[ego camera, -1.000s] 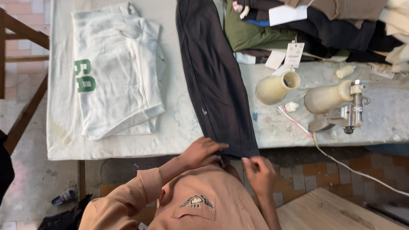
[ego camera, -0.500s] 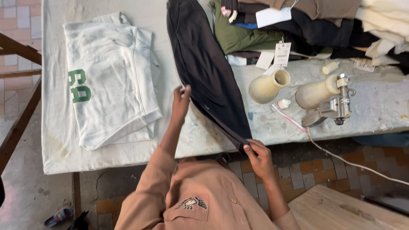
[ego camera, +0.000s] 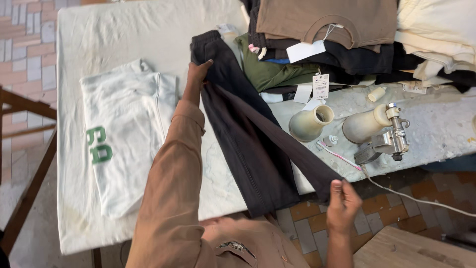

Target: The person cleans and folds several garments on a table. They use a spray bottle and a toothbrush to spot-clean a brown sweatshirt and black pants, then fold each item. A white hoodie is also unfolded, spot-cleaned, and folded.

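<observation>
A pair of black trousers (ego camera: 250, 149) lies lengthwise on the white padded table (ego camera: 124, 39), waistband at the far end. My left hand (ego camera: 197, 74) reaches far forward and pinches the trousers' left edge near the waistband. My right hand (ego camera: 342, 201) is off the table's near edge, gripping the hem end of one black leg, which stretches in a taut diagonal from the upper trousers down to that hand. A folded white top with a green number (ego camera: 124, 134) lies to the left of my left arm.
A heap of folded clothes with hang tags (ego camera: 347, 44) fills the far right. A cream jug-shaped object (ego camera: 308, 123) and a steam iron (ego camera: 377, 131) with a cable sit on the grey surface at right. A wooden board (ego camera: 411, 250) lies below right.
My left hand has slid up the trousers from mid-length to near the waistband. My right hand has pulled one leg's hem out to the right, off the table edge.
</observation>
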Tool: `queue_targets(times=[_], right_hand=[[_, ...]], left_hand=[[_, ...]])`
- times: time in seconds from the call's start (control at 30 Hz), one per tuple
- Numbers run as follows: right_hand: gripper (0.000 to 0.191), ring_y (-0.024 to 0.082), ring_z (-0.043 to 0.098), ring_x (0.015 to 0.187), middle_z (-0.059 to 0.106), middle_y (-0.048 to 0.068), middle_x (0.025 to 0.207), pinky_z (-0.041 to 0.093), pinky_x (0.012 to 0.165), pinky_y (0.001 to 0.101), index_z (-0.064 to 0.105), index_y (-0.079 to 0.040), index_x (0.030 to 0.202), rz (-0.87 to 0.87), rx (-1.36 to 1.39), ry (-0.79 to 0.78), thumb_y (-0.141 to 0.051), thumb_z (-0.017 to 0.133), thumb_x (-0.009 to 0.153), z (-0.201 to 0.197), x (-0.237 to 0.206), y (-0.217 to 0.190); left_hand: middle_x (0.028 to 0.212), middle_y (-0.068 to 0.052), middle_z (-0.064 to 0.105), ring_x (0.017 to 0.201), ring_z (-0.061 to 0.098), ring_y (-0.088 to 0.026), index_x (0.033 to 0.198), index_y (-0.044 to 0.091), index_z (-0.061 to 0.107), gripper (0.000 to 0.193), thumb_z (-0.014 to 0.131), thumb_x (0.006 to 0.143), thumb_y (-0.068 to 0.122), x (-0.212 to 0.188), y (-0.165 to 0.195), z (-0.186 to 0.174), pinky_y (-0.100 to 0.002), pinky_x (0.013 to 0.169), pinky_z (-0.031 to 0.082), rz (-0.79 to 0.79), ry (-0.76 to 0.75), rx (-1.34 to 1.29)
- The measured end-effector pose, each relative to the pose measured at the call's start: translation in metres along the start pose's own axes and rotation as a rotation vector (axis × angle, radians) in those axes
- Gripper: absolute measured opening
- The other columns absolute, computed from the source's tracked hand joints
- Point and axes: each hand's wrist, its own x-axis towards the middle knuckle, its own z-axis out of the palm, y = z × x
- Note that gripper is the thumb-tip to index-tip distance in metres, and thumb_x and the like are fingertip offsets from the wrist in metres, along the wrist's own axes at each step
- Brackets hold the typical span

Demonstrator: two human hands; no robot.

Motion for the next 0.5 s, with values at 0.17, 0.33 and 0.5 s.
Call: queue_targets(times=[0.17, 0.33, 0.5], right_hand=[[0.034, 0.003, 0.034, 0.078, 0.044, -0.011, 0.078, 0.025, 0.067, 0.0226, 0.056, -0.005, 0.086, -0.073, 0.085, 0.197, -0.018, 0.064, 0.116, -0.014, 0.036, -0.008], [0.027, 0.007, 0.059, 0.085, 0.066, 0.002, 0.097, 0.048, 0.075, 0.0207, 0.065, 0.003, 0.099, 0.013, 0.287, 0.392, -0.009, 0.062, 0.123, -0.037, 0.055, -0.023], [0.018, 0.019, 0.072, 0.103, 0.072, 0.012, 0.116, 0.062, 0.093, 0.0341, 0.069, 0.005, 0.117, 0.124, 0.284, 0.502, -0.011, 0.061, 0.118, -0.042, 0.051, -0.023]], left_hand=[[0.089, -0.020, 0.069, 0.070, 0.071, -0.033, 0.095, -0.007, 0.062, 0.028, 0.075, 0.071, 0.000, 0.053, 0.046, 0.033, -0.043, 0.053, 0.062, -0.111, -0.166, -0.424], [0.063, -0.008, 0.065, 0.045, 0.064, -0.016, 0.078, 0.010, 0.064, 0.025, 0.066, 0.088, 0.032, 0.104, 0.081, 0.085, -0.029, 0.037, 0.047, 0.115, -0.358, -0.136], [0.075, 0.001, 0.078, 0.060, 0.071, -0.007, 0.091, 0.010, 0.077, 0.031, 0.062, 0.095, 0.037, 0.120, 0.089, 0.129, -0.022, 0.051, 0.051, 0.157, -0.413, 0.283]])
